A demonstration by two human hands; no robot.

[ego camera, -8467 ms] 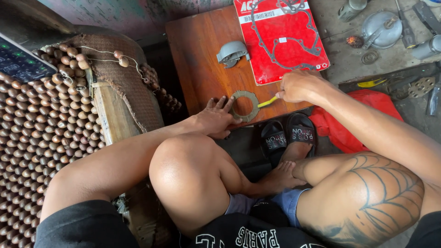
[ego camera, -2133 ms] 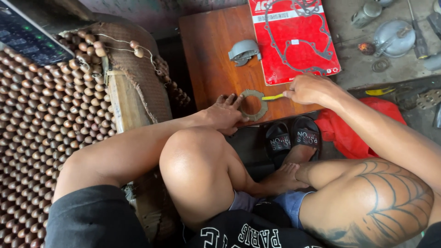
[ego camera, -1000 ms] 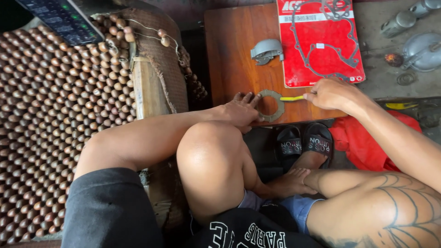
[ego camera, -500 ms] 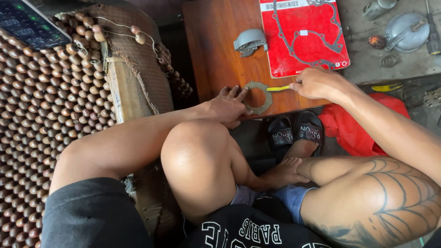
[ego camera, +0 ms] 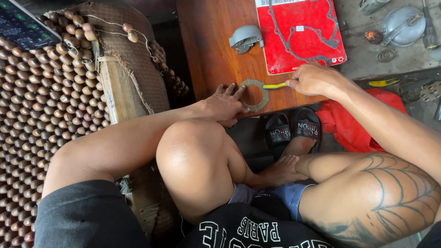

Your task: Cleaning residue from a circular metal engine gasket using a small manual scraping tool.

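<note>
I am pressing my left hand (ego camera: pixel 223 104) flat on the wooden board (ego camera: pixel 206 41), fingers spread, with the fingertips lying on the near-left edge of the ring gasket (ego camera: pixel 255 95). That hand is open and is pinning the ring rather than closing around it. The ring is lying flat near the front edge of the board, just ahead of my raised knee (ego camera: pixel 193 151).

My right hand (ego camera: pixel 314 80) is curling closed around a thin yellow tool (ego camera: pixel 274 85), pinching it between thumb and fingers. The tool's tip is touching the ring's upper right rim; I cannot tell what kind of tip it has.

Farther back on the board a red packet (ego camera: pixel 301 34) with a grey gasket outline is lying flat, and a grey curved metal part (ego camera: pixel 245 37) is sitting just left of it. Black sandals (ego camera: pixel 293 131) are resting below the board's front edge, beside a red cloth (ego camera: pixel 353 124). A beaded seat cover (ego camera: pixel 36 115) is filling the left side.
</note>
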